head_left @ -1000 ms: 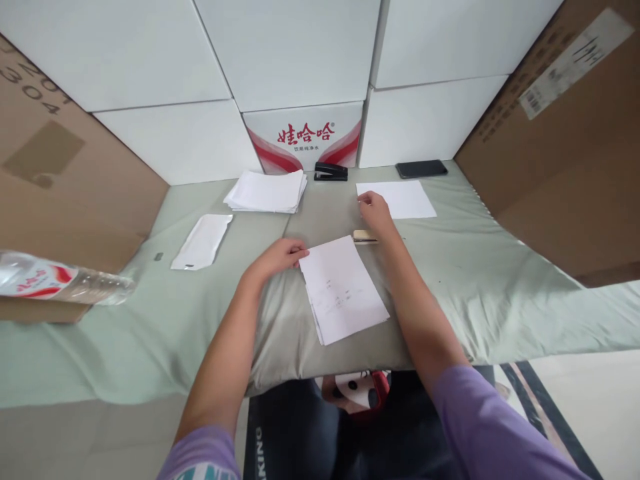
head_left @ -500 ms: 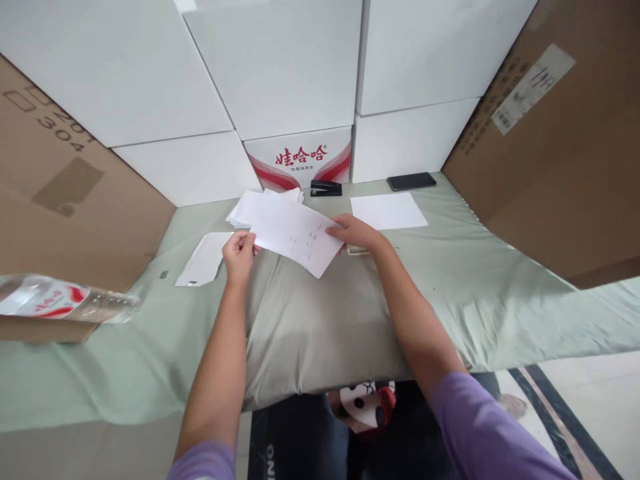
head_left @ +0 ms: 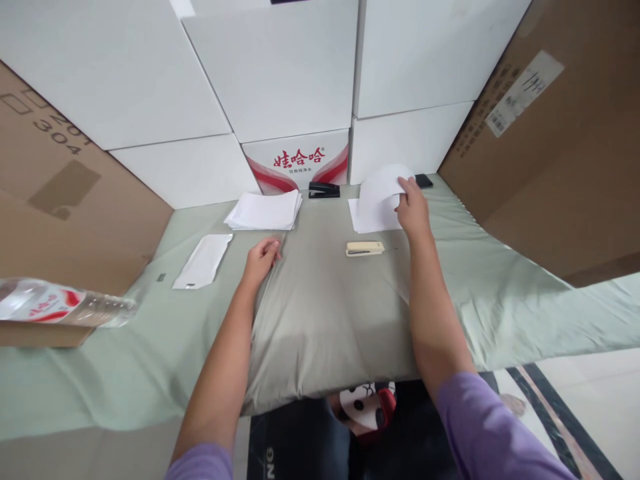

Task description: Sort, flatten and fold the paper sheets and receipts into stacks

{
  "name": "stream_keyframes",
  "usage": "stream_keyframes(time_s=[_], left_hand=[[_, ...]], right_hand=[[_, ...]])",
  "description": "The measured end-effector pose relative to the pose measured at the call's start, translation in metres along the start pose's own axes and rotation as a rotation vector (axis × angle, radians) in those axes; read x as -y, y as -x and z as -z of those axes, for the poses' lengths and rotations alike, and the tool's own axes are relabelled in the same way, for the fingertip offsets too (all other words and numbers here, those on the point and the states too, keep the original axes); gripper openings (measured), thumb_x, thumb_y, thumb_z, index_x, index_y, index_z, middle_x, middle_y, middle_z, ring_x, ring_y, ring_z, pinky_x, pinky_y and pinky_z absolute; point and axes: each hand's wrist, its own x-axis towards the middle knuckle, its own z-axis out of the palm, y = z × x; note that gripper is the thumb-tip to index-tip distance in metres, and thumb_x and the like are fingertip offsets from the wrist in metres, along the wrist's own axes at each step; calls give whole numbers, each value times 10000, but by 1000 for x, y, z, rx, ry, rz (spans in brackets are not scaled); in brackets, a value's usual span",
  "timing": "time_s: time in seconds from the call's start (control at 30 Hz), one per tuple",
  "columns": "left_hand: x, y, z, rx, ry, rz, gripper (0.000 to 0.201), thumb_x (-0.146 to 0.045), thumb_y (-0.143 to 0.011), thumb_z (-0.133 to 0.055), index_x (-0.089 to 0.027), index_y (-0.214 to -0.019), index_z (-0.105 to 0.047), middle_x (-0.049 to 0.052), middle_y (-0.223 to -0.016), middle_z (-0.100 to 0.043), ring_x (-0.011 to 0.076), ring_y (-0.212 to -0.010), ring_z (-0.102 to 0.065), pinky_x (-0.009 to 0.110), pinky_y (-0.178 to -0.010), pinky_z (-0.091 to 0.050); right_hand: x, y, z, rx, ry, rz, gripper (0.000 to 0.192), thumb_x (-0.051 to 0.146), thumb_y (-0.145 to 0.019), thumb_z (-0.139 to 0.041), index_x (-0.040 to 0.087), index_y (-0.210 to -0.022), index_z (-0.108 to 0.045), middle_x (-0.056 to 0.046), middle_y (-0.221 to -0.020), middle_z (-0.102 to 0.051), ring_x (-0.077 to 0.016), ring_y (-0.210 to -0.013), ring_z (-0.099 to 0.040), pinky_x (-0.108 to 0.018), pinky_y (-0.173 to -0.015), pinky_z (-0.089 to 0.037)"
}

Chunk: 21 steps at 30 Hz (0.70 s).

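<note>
Green cloth (head_left: pixel 500 293) bears stapler (head_left: pixel 324 191), paper stack (head_left: pixel 264 211).

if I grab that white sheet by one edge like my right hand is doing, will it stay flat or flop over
Probably flop. The sheet already curves upward where the right hand grips its edge, so it looks thin and limp. It likely weighs next to nothing, since a pinch lifts it. On the cloth it may slide easily if pushed, though a nudge could buckle it instead.

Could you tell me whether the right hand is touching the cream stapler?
Apart. The head view shows the right hand pinching a curled white sheet, with bare green cloth between it and the cream stapler.
</note>
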Motion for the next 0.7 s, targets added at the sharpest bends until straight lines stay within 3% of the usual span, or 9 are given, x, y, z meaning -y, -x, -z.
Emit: stream_keyframes(time_s=[0.1, 0.2, 0.3, 0.4, 0.7], left_hand=[[0, 1, 1, 31, -44, -6, 418, -568, -867, -550, -175, -950, -665, -4, -653, -627, 120, -508, -468, 255, -522, -372], [2, 1, 1, 35, -52, 0, 422, -568, -872, -544, -173, -944, -673, -2, -653, -628, 125, -511, -474, 254, -520, -376], [4, 0, 1, 43, -67, 4, 438, -574, -882, -539, -167, -959, -681, -2, -658, -628, 125, -510, -473, 250, -514, -369], [5, 0, 2, 48, -85, -5, 438, -566, -899, -529, -165, -969, -689, -2, -665, -629, 123, -516, -474, 246, -520, -370], [4, 0, 2, 61, -108, -10, 430, -582, -898, -525, -183, -905, -686, -2, -656, -625, 129, -522, -475, 251, -533, -376]], right_hand=[[-23, 4, -16, 9, 24, -87, 539, 169, -895, -379, 130, -1378, -616, -173, -1604, -408, -264, -1503, -368, -520, -1226, -310], [-35, 9, -28, 44, 29, -194, 534, 110, -836, -374, 97, -1269, -686, -177, -1610, -397, -239, -1497, -384, -476, -1242, -287], [-41, 13, -30, 44, 25, -243, 535, 93, -794, -366, 141, -1188, -726, -137, -1610, -411, -238, -1482, -406, -521, -1225, -302], [-44, 15, -26, 11, 9, -227, 521, 99, -773, -364, 197, -1110, -749, -92, -1602, -433, -256, -1469, -419, -582, -1193, -323], [-42, 19, -19, -6, 40, -187, 464, 97, -741, -352, 209, -958, -747, -61, -1612, -418, -244, -1458, -416, -590, -1179, -312]])
